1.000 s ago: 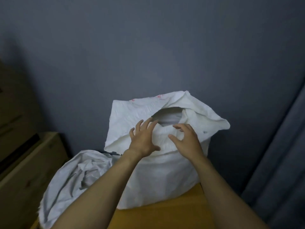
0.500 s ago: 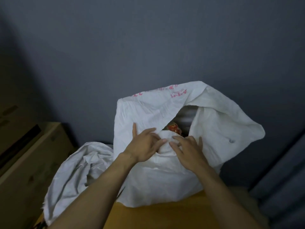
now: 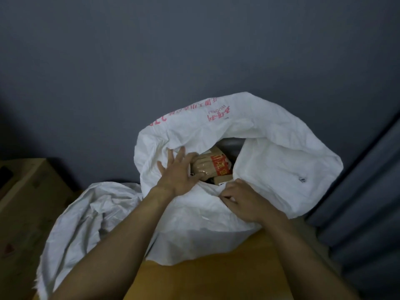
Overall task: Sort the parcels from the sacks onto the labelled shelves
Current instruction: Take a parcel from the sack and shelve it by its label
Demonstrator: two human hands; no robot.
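A white woven sack (image 3: 270, 169) with red print stands open on a yellow-brown surface (image 3: 216, 278). Inside its mouth lies a brown parcel (image 3: 213, 164) wound with clear tape and a red band, with another cardboard parcel (image 3: 223, 180) just below it. My left hand (image 3: 177, 174) reaches into the mouth, index finger and thumb around the taped parcel's left end, other fingers spread against the sack's inner wall. My right hand (image 3: 242, 201) grips the sack's near rim, fingers curled into the fabric.
A second, crumpled white sack (image 3: 82, 224) lies slumped to the left. Light wooden furniture (image 3: 26, 191) stands at the far left. A dark grey wall rises behind, and a grey curtain (image 3: 368, 191) hangs at the right.
The sack's mouth has been pulled wider and lower, showing the parcels inside. My left hand moved from the rim onto the taped parcel; my right hand stayed on the rim and curled tighter.
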